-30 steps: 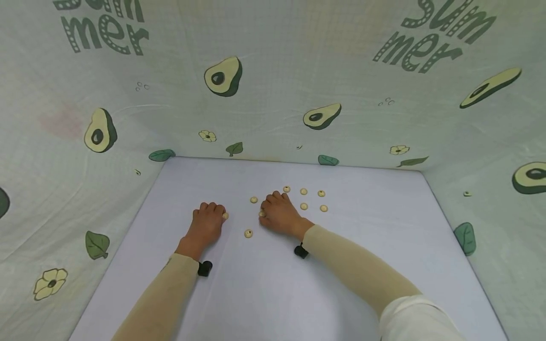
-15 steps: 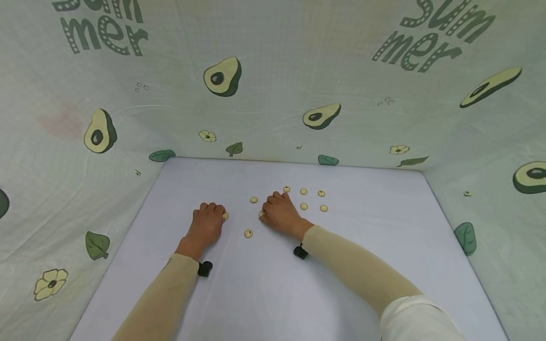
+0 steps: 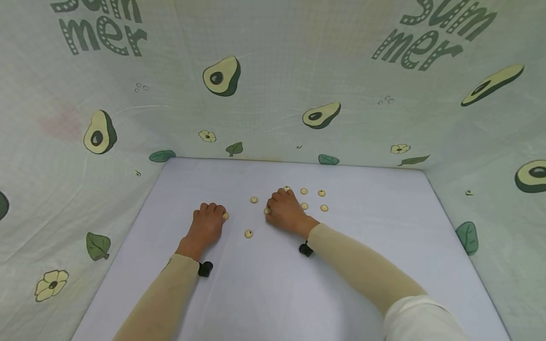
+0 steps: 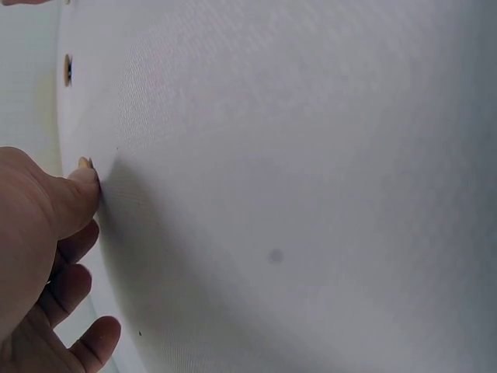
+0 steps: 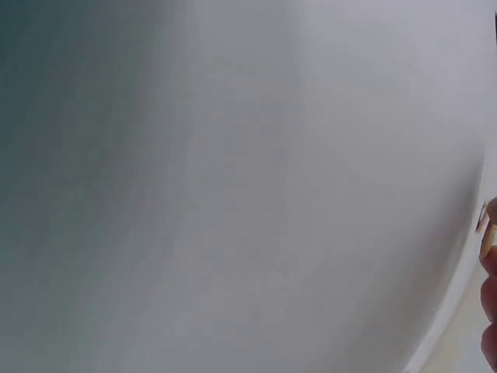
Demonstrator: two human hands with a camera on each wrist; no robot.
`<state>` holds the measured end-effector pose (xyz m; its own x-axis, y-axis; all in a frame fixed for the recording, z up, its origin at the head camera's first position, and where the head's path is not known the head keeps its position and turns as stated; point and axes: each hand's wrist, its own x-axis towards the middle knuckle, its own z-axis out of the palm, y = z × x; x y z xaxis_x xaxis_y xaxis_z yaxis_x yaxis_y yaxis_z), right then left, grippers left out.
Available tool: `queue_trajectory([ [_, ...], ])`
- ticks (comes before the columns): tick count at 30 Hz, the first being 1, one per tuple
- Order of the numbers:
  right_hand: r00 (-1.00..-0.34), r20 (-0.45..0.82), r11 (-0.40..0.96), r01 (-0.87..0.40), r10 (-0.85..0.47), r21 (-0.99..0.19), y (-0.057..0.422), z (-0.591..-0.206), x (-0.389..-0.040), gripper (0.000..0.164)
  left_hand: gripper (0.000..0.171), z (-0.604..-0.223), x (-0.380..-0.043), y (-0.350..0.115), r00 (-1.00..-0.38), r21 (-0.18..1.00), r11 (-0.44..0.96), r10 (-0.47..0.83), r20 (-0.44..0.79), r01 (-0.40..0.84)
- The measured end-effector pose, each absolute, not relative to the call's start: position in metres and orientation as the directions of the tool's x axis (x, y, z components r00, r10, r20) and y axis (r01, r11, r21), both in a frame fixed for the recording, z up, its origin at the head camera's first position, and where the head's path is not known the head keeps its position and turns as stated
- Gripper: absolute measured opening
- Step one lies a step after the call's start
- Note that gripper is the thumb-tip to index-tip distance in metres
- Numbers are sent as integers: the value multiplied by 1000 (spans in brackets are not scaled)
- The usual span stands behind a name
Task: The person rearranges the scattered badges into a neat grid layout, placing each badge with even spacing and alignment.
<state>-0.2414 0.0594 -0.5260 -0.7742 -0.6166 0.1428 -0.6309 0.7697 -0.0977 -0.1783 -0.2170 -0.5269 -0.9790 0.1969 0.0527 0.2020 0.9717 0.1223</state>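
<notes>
My left hand (image 3: 206,223) pinches a small round tan disc (image 3: 225,216) on the left part of the white table. Its thumb and that disc's edge (image 4: 84,162) show at the left of the left wrist view, where the other fingers curl loosely. My right hand (image 3: 286,213) pinches a second tan disc (image 3: 267,210) near the middle; in the right wrist view only fingertips and part of the disc (image 5: 488,241) show at the edge. Between the hands lie two loose discs, one farther back (image 3: 254,200) and one nearer (image 3: 249,234), with a dark spot in its face.
Several similar discs lie beyond and right of my right hand, including a back one (image 3: 304,191) and a right one (image 3: 324,208). One disc (image 3: 287,188) is partly covered by the right fingers. A patterned cloth (image 3: 273,118) surrounds the white tabletop (image 3: 256,293).
My right hand has shifted slightly right and away from me, carrying its disc along. The left hand and its disc have stayed in place.
</notes>
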Motion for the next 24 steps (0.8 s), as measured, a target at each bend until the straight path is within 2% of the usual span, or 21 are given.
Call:
queue_trajectory([
  [11,-825,122,815,-564,-551,-132,104,-519,-255,21,17,-529,-179,-220,-974,113,969,210,87,219],
  [24,-836,115,822,-549,-537,-150,105,-522,-263,20,18,-526,-178,-219,-977,125,970,203,62,209],
])
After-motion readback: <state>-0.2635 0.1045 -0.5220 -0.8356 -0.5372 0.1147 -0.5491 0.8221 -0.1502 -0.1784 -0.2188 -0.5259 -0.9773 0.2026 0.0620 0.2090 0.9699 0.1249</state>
